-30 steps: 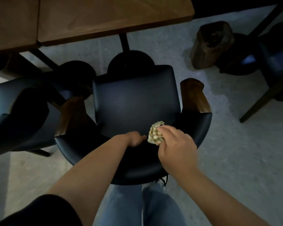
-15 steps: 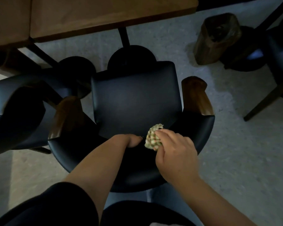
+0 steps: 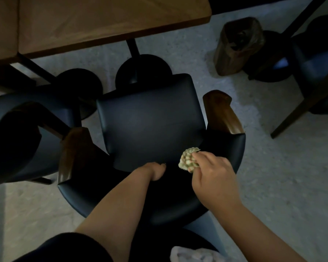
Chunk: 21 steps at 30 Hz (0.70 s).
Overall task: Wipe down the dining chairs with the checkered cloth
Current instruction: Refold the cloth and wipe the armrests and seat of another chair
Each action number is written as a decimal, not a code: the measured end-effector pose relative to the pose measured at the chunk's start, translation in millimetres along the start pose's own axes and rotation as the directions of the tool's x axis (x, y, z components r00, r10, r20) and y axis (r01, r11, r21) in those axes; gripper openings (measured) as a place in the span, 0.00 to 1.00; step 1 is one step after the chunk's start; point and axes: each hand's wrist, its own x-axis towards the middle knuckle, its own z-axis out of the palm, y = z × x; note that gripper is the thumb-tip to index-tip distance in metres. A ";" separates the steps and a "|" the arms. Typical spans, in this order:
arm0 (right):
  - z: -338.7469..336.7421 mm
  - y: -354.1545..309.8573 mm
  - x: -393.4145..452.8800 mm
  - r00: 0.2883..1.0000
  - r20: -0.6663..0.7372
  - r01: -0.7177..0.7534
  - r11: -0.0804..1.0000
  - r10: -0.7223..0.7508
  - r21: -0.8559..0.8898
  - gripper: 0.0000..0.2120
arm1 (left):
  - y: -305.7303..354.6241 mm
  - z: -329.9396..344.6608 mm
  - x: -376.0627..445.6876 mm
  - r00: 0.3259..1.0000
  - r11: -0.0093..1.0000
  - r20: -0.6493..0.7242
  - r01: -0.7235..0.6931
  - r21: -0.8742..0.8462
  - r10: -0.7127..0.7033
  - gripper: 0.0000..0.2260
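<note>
The right hand (image 3: 214,178) grips the bunched checkered cloth (image 3: 188,160), fingers curled round it, and holds it against the inner face of the chair backrest (image 3: 233,148) — at the right rear corner, just behind the seat (image 3: 150,125). The left hand (image 3: 155,170) rests at the seat's rear edge, where seat meets backrest; its fingers are tucked out of sight, so whether it is open or closed cannot be told. The dining chair is dark upholstered, with wooden armrest ends (image 3: 222,112). A second dark chair (image 3: 13,133) stands just beside it on the left. The wooden worktop (image 3: 102,21) lies beyond — a brown bin (image 3: 237,46) on the floor to the right.
</note>
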 end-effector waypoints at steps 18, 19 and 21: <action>-5.5 -2.5 46.7 0.995 0.025 -0.099 0.995 0.098 0.023 0.22 | 13.4 -65.9 -1.3 0.996 0.994 -0.084 -0.031 0.108 0.040 0.24; -5.2 -2.7 52.5 0.995 0.031 -0.100 0.995 0.099 0.017 0.22 | 14.7 -70.6 0.4 0.995 0.993 -0.091 -0.040 0.114 0.051 0.23; -3.4 -2.9 64.0 0.993 0.054 -0.105 0.994 0.104 0.007 0.23 | 16.6 -79.3 3.8 0.992 0.990 -0.105 -0.061 0.126 0.074 0.23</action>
